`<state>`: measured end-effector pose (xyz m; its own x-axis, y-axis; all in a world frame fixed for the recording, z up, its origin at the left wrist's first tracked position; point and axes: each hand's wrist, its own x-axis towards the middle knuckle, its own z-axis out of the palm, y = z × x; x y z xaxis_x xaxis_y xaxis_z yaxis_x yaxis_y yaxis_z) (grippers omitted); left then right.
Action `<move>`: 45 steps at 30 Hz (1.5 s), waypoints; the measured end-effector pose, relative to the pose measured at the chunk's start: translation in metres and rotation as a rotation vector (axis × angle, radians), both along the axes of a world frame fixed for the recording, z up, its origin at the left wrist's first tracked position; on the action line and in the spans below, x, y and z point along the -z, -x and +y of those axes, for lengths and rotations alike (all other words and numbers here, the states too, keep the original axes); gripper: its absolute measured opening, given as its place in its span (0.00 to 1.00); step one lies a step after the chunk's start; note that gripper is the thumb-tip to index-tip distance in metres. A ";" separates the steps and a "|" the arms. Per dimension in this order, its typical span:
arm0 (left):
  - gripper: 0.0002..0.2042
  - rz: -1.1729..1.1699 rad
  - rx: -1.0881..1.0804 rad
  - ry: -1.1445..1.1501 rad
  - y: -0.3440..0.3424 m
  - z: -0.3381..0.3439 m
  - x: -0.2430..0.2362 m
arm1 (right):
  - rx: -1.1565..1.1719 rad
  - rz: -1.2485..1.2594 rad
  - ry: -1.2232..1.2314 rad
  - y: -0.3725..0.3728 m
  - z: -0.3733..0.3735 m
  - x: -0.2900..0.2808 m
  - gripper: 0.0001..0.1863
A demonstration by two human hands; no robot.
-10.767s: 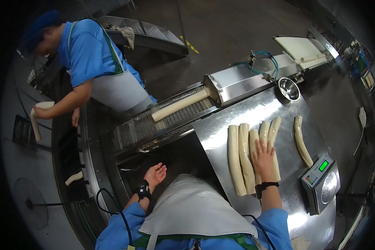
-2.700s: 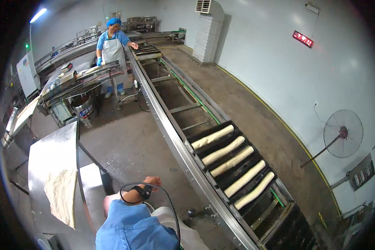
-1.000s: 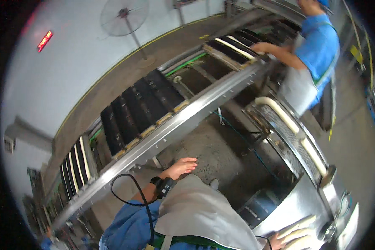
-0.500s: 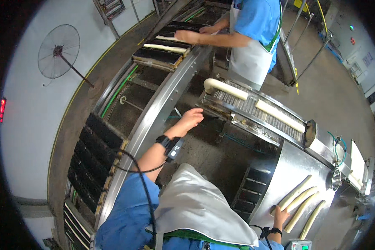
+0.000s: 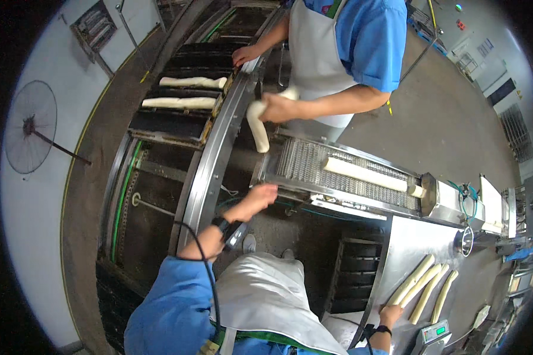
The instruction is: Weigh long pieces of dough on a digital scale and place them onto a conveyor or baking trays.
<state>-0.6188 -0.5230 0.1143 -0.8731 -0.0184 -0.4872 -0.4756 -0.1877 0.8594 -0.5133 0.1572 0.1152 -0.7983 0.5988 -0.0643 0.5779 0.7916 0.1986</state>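
Note:
My right hand (image 5: 391, 315) is closed around the near end of a pale dough roll (image 5: 411, 281) on the steel table at right. Several such rolls lie side by side there, slanting away from me. My left hand (image 5: 256, 200) reaches forward by the near corner of the mesh conveyor (image 5: 305, 160). It is loosely open, with nothing visible in it. Across from me, a co-worker's hand (image 5: 278, 108) grips a drooping dough roll (image 5: 259, 127) over the conveyor's end. The co-worker's other hand (image 5: 246, 56) rests at the rail beside the trays.
Two dough rolls (image 5: 180, 102) lie in black grooved trays (image 5: 166, 125) on the curved line with a steel rail (image 5: 210, 171). Another roll (image 5: 364, 174) rides the mesh, with a short end behind it. A scale (image 5: 433, 334) stands at the table's near edge. Black trays (image 5: 358, 266) are stacked below.
The co-worker has lifted the bent roll off the conveyor's end. The following roll has moved left, and another end has come out behind it. My view has shifted; both my hands stay in similar places.

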 end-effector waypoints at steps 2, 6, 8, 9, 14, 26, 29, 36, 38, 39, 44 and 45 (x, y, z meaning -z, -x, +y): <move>0.23 -0.114 0.016 -0.049 -0.030 0.003 0.013 | -0.101 0.042 -0.038 0.005 -0.013 0.002 0.32; 0.22 -0.256 -0.138 -0.092 -0.060 0.005 -0.001 | -0.022 0.046 0.095 0.044 -0.059 -0.026 0.38; 0.22 -0.271 -0.209 -0.083 -0.068 0.008 -0.013 | -0.068 0.083 0.074 0.062 -0.035 -0.008 0.37; 0.21 -0.279 -0.287 -0.104 -0.076 0.006 -0.020 | -0.011 0.222 0.323 0.077 -0.031 -0.002 0.34; 0.20 -0.214 -0.364 -0.299 -0.049 -0.005 -0.021 | -0.136 0.158 0.931 0.109 0.109 0.058 0.11; 0.21 0.076 -0.618 -0.541 -0.073 -0.043 -0.074 | -0.277 -0.570 2.222 0.202 -0.446 -0.258 0.30; 0.19 0.202 -0.634 -0.694 -0.058 -0.065 -0.103 | -0.423 -0.752 2.262 0.207 -0.561 -0.261 0.27; 0.19 0.487 -0.769 -0.872 -0.070 -0.111 -0.131 | -0.874 -0.612 1.795 0.260 -0.626 -0.147 0.25; 0.21 0.441 -0.824 -0.826 -0.082 -0.115 -0.115 | -1.591 -0.155 0.825 0.308 -0.596 -0.079 0.33; 0.23 0.452 -0.838 -0.833 -0.093 -0.118 -0.105 | -1.586 -0.141 0.572 0.317 -0.582 -0.064 0.34; 0.27 0.391 -0.956 -0.763 -0.132 -0.123 -0.095 | -1.245 -0.207 0.301 0.338 -0.535 -0.008 0.23; 0.27 0.351 -1.012 -0.731 -0.132 -0.126 -0.098 | -1.280 -0.109 0.227 0.336 -0.536 -0.003 0.19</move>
